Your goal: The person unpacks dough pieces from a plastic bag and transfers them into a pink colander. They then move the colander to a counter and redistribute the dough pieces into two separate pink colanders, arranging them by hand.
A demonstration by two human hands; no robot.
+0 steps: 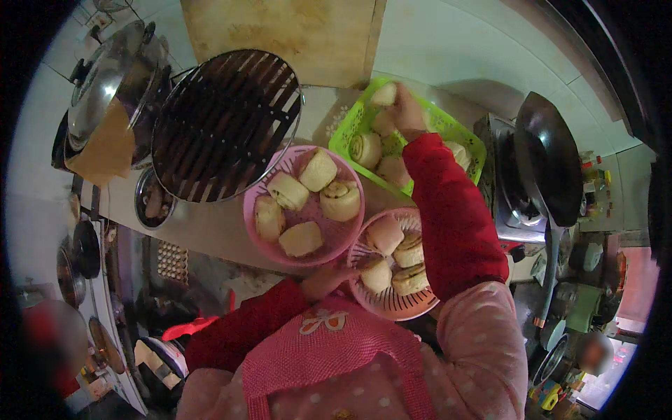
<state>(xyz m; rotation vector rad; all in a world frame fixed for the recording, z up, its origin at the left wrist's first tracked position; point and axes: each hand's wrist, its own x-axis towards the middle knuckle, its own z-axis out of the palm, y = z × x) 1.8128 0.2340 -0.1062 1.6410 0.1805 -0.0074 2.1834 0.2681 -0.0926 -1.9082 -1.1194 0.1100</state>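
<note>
My right hand (407, 113), in a red sleeve, is over the far side of a green plastic basket (344, 137) and holds a steamed roll (384, 94). More rolls lie in that basket, partly hidden by my arm. Near my body, my left hand (326, 282) is at the rim of an orange-pink slotted basket (391, 311) that has several rolls (376, 275) in it; whether the fingers grip the rim is unclear. Left of it stands a round pink basket (299, 215) with several rolls (301, 239) spread around its inside.
A round slatted rack (226, 126) leans over a metal bowl (154, 202) at the left. Behind are a lidded pot (113, 89) and brown paper (105, 144). At the right, a wok (551, 157) stands by a gas stove (499, 184). A wooden board (283, 42) rests against the wall.
</note>
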